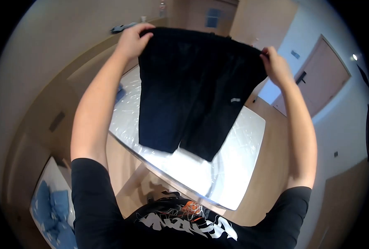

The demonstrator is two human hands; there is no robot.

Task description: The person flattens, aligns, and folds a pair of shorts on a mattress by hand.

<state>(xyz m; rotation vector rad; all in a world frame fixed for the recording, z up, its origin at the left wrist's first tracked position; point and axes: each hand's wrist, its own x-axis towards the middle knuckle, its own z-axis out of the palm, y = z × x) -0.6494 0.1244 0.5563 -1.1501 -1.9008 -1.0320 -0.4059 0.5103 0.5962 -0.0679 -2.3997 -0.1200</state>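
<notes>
Both hands are up at chest height or above, gripping a pair of black shorts (184,87) by the waistband. The left hand (131,42) pinches one top corner between thumb and fingers; the right hand (278,69) pinches the other. As far as I can judge, the opening-out is done: the waistband is spread wide and both legs hang down unfolded. The shorts are in the air in front of the shiny mattress (244,145), not laid flat or folded.
</notes>
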